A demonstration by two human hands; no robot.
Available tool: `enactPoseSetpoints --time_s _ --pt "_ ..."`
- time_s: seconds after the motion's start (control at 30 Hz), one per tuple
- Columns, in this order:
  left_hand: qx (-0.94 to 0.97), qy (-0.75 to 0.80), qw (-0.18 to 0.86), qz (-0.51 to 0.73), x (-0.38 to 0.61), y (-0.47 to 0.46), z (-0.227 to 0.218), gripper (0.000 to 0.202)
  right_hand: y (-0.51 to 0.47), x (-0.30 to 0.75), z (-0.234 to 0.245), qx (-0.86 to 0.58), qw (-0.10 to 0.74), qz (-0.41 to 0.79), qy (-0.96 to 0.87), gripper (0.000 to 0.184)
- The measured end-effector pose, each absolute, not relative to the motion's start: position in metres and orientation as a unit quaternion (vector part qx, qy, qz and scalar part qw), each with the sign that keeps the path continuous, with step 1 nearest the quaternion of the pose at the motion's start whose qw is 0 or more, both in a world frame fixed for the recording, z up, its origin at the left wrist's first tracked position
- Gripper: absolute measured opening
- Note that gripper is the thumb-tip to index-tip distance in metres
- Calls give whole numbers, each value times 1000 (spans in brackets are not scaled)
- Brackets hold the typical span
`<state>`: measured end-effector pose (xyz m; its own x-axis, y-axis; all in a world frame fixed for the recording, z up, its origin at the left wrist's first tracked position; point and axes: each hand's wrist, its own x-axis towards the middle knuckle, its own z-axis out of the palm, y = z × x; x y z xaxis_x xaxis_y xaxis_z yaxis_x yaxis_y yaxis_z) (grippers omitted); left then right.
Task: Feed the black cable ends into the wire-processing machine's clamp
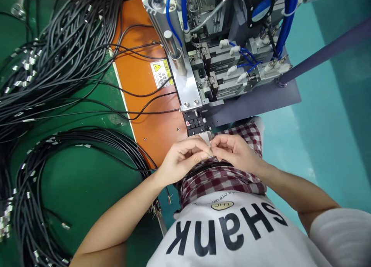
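Observation:
My left hand [181, 159] and my right hand [234, 151] meet just in front of my body, fingertips pinched together on a small metal part at a cable end [210, 155]. What exactly they pinch is too small to name. Both hands hover just below the black jaw block [196, 124] of the machine [214, 66]. A thin black cable with bare wire ends [168, 197] hangs beneath my left wrist.
An orange plate [145, 89] lies under the machine, with a yellow warning label [161, 72]. Large coils of black cables [58, 58] with metal ends cover the green table [87, 182] at left. Blue air hoses [286, 19] run over the machine. Teal floor lies right.

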<state>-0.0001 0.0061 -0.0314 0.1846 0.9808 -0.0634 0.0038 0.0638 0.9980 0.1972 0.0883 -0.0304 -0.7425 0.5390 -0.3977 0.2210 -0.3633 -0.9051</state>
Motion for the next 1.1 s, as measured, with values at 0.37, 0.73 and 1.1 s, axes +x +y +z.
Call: enactPoseSetpoints --time_s 0.37,0.73,1.1 --pt "659 663 129 332 -12 36 -61 13 144 167 -81 -411 180 694 -563 18" --pt "698 645 94 296 -20 36 -77 21 149 163 -84 -413 183 705 -547 17" --pt "708 653 84 256 -19 35 -79 26 146 166 -91 -411 190 687 -568 18"
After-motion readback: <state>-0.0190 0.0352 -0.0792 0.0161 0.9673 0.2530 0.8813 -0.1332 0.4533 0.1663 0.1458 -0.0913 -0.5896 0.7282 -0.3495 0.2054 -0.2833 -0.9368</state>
